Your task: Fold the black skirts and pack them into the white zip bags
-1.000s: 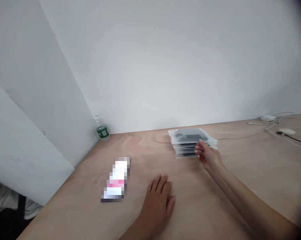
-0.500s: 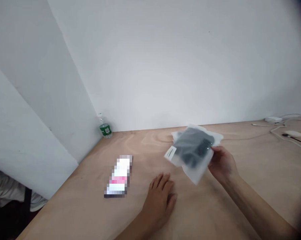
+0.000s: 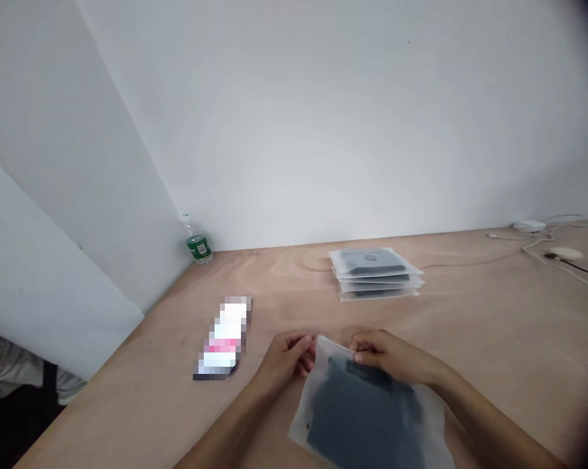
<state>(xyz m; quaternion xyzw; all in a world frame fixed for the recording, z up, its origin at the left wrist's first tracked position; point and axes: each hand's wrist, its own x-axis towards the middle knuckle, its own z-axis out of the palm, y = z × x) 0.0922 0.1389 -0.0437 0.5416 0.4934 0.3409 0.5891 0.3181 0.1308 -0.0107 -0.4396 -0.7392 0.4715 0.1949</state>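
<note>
A frosted plastic bag with a dark, flat item inside lies in front of me, its lower end cut off by the frame. My right hand pinches the bag's top edge between thumb and fingers. At the bag's upper left corner is my left hand, with its thumb and curled fingers apart; whether a fingertip touches the plastic is hard to see. Farther back stands a stack of similar frosted bags holding dark flat items.
A phone with a lit, pixelated screen lies on the wooden table to the left. A water bottle stands in the back corner by the wall. White cables and a white adapter lie at the back right.
My right hand has brought the bag down and toward me from above the stack, uncovering the stack. My left hand has lifted from the table to the bag's corner.
</note>
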